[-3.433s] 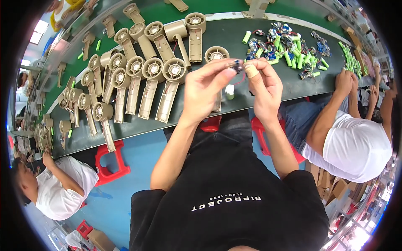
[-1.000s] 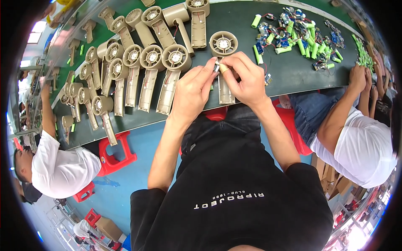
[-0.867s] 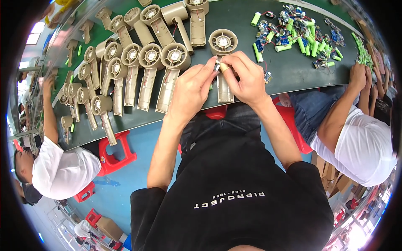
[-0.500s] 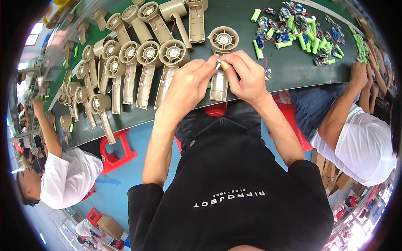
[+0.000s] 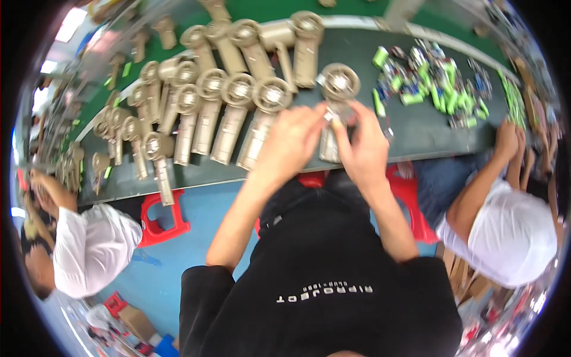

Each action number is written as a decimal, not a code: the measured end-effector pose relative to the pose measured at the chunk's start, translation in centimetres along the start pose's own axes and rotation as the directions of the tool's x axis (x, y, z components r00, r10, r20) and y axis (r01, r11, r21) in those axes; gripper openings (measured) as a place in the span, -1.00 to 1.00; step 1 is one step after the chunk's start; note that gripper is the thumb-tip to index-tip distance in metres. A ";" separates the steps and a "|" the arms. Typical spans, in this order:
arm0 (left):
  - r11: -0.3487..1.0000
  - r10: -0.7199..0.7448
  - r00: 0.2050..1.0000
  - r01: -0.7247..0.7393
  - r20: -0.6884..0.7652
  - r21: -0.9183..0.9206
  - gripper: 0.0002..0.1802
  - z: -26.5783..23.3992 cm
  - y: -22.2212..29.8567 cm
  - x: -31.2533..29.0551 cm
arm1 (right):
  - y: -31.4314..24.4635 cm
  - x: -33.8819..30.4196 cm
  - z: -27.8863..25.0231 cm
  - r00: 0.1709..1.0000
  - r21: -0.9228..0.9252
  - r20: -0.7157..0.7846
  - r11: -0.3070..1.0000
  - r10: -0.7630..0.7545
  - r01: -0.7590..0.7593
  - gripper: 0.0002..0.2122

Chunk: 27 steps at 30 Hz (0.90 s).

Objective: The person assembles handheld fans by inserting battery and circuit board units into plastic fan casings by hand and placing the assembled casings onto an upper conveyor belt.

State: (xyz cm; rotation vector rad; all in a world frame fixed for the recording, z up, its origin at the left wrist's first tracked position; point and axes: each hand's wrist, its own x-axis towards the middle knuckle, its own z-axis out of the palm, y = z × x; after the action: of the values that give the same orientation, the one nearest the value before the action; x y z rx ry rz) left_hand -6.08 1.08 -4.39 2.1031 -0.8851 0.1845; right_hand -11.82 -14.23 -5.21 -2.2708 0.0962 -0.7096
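Small part [image 5: 329,115] between left hand [image 5: 290,138] fingertips and right hand [image 5: 364,146] thumb

Red stool [image 5: 147,235] below and left of your left grip [image 5: 288,141], blue floor [image 5: 205,209] nearer beneath it, white-shirted co-worker [image 5: 95,250] farther left, cardboard box [image 5: 137,323] lower still, second stool [image 5: 409,190] below your right grip [image 5: 364,147], another co-worker [image 5: 514,232] well to its right.

On the table [image 5: 416,132], fan housings [image 5: 239,90] lie left of batteries [image 5: 435,96].
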 end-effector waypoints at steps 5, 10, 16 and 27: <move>0.926 -0.220 0.974 0.190 -0.058 -0.325 -0.76 -0.6 2.6 1.3 | -0.7 -0.8 -1.5 0.904 0.453 0.208 0.782 0.374 -0.428 -0.55; 0.632 -0.438 0.898 0.285 -0.029 -0.720 -0.78 -6.7 0.2 6.3 | -5.3 9.3 -0.5 0.941 0.486 0.280 0.817 0.189 -0.309 -0.55; 0.863 -0.500 0.791 0.421 -0.352 -0.281 -0.75 -18.7 -16.4 15.8 | -9.4 26.8 15.2 0.810 0.291 0.575 0.954 -0.113 -0.073 -0.64; 0.655 -0.584 0.644 0.733 -0.494 0.183 -0.58 -24.1 -32.1 17.8 | -6.2 33.1 38.6 0.866 0.104 0.426 0.965 -0.261 0.239 -0.71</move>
State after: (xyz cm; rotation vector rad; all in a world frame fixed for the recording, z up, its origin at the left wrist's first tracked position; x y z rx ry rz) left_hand 32.06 22.76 -1.96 2.4726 0.2504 0.3836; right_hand 35.28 5.82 -7.76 -2.3629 -0.4346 -0.3058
